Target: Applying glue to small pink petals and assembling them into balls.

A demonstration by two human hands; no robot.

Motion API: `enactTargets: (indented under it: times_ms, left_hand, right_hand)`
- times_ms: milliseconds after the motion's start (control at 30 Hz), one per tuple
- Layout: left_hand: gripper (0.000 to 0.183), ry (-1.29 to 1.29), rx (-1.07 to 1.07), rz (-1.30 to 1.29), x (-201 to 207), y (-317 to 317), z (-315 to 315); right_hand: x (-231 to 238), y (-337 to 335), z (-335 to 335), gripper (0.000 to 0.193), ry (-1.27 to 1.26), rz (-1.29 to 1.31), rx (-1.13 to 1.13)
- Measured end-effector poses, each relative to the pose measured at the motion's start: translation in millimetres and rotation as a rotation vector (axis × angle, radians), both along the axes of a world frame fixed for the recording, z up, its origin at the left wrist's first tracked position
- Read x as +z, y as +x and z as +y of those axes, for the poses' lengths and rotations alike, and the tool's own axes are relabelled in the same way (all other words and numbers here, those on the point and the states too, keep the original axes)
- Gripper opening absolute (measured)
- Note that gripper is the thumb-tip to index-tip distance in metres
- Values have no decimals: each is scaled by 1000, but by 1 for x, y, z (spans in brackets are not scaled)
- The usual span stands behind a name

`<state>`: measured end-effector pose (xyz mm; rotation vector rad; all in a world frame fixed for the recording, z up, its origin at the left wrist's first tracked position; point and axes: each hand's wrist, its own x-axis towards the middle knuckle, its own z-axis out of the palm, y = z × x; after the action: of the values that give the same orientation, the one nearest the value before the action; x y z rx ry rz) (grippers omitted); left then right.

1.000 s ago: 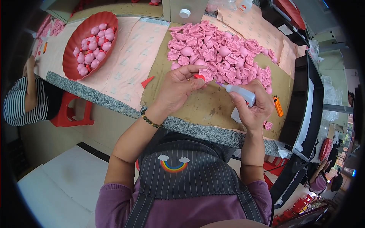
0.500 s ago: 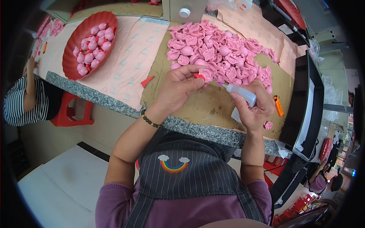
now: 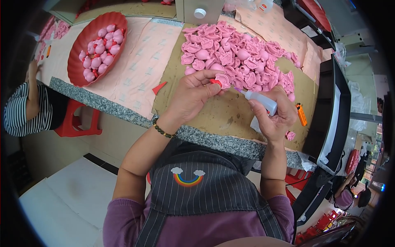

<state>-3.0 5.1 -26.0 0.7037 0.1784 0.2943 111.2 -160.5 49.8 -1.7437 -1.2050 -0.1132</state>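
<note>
Granite-edged desk (image 3: 214, 140), pink pile (image 3: 236, 49) beyond. Left grip (image 3: 190, 94) pinches red-and-pink piece (image 3: 223, 80), turned slightly since moment ago; my right grip (image 3: 279, 114) wraps bottle (image 3: 264, 102), nozzle (image 3: 242, 92) near piece. Work seemingly unfinished.

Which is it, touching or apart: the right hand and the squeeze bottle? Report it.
Touching. The head view shows the right hand closed around the squeeze bottle, with no gap between them.
</note>
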Motion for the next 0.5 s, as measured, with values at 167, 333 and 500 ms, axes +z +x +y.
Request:
enactTargets:
  times_ms: [167,333,500]
  left_hand:
    - [33,-56,-32,-30,-2,1,1]
    - [34,-67,-94,0,-1,-2,1]
    - [35,-59,-90,14,-2,-1,0]
  right_hand:
    - [0,0,-3,14,3,28,-5]
    - [2,-4,-1,18,124,81,20]
    - [4,-5,0,19,125,87,42]
